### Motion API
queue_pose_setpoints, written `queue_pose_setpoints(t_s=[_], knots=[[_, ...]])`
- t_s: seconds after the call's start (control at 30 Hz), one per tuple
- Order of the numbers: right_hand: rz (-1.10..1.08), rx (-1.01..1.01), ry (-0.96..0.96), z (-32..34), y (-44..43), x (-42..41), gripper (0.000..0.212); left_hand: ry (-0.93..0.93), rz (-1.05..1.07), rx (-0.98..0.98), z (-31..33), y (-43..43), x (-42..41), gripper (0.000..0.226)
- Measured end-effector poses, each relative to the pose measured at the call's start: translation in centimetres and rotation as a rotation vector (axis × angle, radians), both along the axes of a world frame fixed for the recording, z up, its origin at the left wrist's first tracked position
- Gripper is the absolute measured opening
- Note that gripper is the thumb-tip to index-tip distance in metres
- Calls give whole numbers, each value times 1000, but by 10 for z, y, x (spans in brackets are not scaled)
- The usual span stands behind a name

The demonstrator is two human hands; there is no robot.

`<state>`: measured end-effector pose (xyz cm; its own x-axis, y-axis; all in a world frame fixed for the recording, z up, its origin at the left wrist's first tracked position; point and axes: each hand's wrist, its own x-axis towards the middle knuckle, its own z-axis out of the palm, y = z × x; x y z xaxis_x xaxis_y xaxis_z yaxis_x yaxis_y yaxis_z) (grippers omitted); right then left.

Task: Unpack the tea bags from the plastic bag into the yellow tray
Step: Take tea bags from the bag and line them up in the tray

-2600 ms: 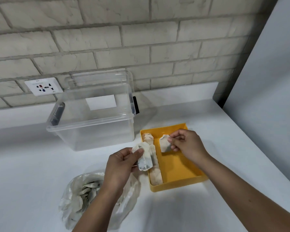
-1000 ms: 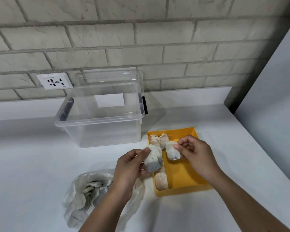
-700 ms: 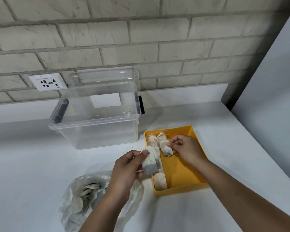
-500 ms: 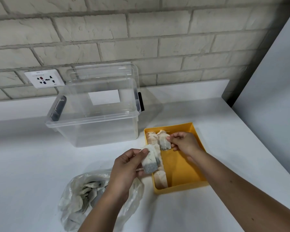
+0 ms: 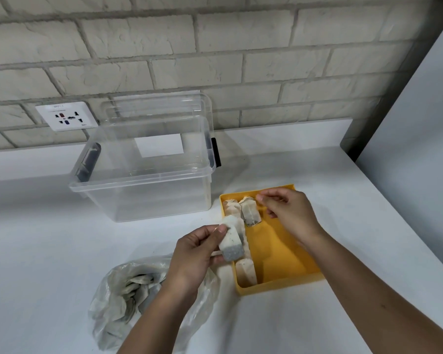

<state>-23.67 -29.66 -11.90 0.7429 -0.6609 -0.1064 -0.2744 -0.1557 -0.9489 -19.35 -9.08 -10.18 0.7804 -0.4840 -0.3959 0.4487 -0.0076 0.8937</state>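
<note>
A: Left hand (image 5: 197,251)?
B: Thumb and fingers pinch the held bags (image 5: 232,238). These look like two tea bags together, upright, with dark leaf at the lower end. They are raised over the left wall of the tray (image 5: 279,254).
A: Right hand (image 5: 289,213)?
B: Over the tray's far end. Fingers loosely curled, nothing seen in them. Fingertips (image 5: 261,198) just beside the top of the lone bag (image 5: 251,213); touching or not, cannot tell.
A: Tray contents?
B: A row along the left wall: far bag (image 5: 232,208), near bag (image 5: 246,273), the stretch between them hidden behind the held bags. The lone bag lies just right of the far bag, at the far end.
A: Plastic bag (image 5: 118,290)?
B: Crumpled on the surface (image 5: 49,251), left of the tray, toward the near edge. More tea bags inside. The left forearm crosses over it.
A: Behind?
B: Clear box (image 5: 143,195), open, left of the tray's far corner. Its lid (image 5: 159,108) stands against the brick wall. Socket (image 5: 65,116) on the wall, further left.
</note>
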Motion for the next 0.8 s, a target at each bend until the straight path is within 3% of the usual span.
queue_pose_setpoints(t_s=[0.1,0.17,0.37,0.53,0.8], knots=[[279,136,-14,20,22,-17,15,-19,-35,10,-2,-3,-1,19],[372,115,21,21,31,-22,11,-59,-66,27,-3,-4,-1,19],[283,1,17,12,14,-32,12,-224,-76,139,-2,-3,-2,12],[203,-202,256,-10,-15,-28,13,-301,-76,216,-5,4,1,8],[166,-17,317,-34,-15,3,21,-296,-60,218,-8,5,2,7]])
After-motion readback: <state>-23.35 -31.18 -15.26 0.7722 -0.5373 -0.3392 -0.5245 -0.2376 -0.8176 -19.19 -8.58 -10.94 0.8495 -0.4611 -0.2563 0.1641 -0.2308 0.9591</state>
